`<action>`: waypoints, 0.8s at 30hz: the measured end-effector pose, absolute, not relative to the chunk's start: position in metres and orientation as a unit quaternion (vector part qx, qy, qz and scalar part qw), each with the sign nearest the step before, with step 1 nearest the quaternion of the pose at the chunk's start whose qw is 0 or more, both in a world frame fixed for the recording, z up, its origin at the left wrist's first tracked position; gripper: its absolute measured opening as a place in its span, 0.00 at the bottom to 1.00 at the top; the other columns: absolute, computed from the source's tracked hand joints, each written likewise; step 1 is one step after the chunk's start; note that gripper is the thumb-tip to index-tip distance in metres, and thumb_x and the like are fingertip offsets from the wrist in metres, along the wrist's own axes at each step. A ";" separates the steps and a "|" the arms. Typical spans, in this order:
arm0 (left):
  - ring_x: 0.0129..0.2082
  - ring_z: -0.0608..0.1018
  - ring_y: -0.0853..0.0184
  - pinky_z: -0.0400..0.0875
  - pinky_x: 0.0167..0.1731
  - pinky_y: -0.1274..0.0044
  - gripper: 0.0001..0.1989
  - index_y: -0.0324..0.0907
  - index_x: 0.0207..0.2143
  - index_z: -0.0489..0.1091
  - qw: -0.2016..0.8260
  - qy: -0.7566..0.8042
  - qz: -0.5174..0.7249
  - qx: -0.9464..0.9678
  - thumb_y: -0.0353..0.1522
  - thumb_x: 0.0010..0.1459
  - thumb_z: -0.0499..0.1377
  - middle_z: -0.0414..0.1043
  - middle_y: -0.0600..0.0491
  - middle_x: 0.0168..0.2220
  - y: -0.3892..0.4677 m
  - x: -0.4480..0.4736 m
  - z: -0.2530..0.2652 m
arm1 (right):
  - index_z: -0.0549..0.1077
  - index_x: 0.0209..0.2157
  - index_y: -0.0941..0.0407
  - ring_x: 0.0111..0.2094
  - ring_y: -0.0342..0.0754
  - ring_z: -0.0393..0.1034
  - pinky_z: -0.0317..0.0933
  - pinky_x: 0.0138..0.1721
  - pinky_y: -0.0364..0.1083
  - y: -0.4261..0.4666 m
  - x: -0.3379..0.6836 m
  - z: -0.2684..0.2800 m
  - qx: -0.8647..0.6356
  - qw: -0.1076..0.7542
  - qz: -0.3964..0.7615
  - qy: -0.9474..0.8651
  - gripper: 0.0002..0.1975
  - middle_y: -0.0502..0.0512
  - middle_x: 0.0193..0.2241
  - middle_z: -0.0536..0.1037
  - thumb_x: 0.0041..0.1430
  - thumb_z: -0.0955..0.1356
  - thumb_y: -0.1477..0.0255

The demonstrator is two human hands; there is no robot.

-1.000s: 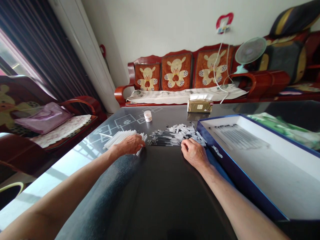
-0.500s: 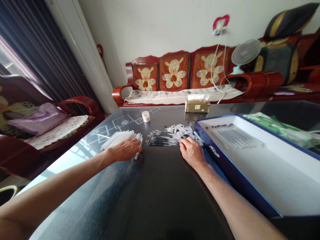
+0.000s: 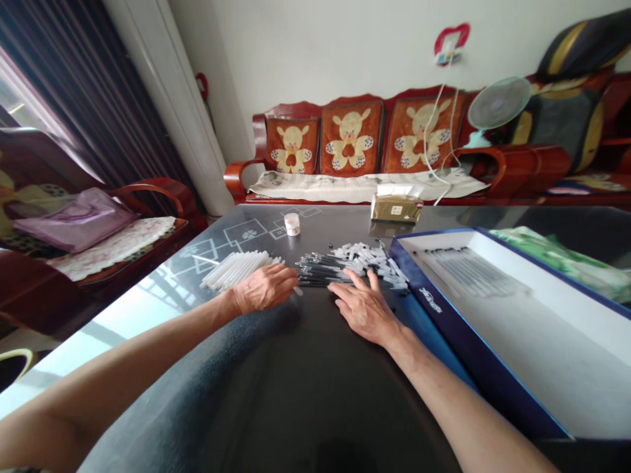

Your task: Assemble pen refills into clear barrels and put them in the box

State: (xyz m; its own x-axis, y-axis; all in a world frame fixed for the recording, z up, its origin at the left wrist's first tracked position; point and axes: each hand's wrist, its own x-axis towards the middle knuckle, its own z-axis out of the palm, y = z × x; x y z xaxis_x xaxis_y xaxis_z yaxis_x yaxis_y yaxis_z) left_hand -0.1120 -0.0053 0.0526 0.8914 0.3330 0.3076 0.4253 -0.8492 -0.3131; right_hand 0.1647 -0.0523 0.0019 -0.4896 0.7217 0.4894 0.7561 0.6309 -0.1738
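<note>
My left hand (image 3: 266, 287) is closed at the near right side of a pile of white translucent pen barrels (image 3: 231, 270). The end of one pen barrel (image 3: 298, 291) pokes out past its fingertips. My right hand (image 3: 367, 307) has its fingers spread, with the fingertips at the near edge of a row of dark pen refills (image 3: 315, 264). Just beyond it lies a heap of white pen caps (image 3: 363, 252), some with black parts. Whether the right fingertips pin a refill is hidden.
A blue-edged box (image 3: 444, 314) on the right holds a row of finished-looking pens (image 3: 458, 266). Farther back stand a small white cup (image 3: 292, 225) and a tissue box (image 3: 396, 206). A green plastic package (image 3: 557, 255) lies behind the blue-edged box.
My left hand has moved right, away from the barrel pile, with a pen barrel. My right hand has shifted left and its fingers have spread from a curled pose. The view has shifted slightly.
</note>
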 end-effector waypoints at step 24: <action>0.33 0.71 0.65 0.66 0.40 0.73 0.14 0.40 0.43 0.70 0.155 -0.386 -0.358 -0.836 0.30 0.63 0.47 0.70 0.50 0.32 0.040 -0.032 0.030 | 0.68 0.34 0.56 0.31 0.49 0.67 0.59 0.40 0.48 -0.032 0.181 -0.011 -0.503 0.429 -0.180 -0.728 0.06 0.54 0.28 0.75 0.65 0.61 0.74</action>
State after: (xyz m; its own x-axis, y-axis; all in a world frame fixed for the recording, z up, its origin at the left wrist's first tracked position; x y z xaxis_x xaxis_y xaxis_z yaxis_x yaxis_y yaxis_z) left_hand -0.0317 0.0395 0.0302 0.4452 0.5347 0.7183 0.7562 -0.6541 0.0182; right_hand 0.1812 -0.0316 -0.0108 -0.1259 0.5784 0.8060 0.8875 0.4288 -0.1690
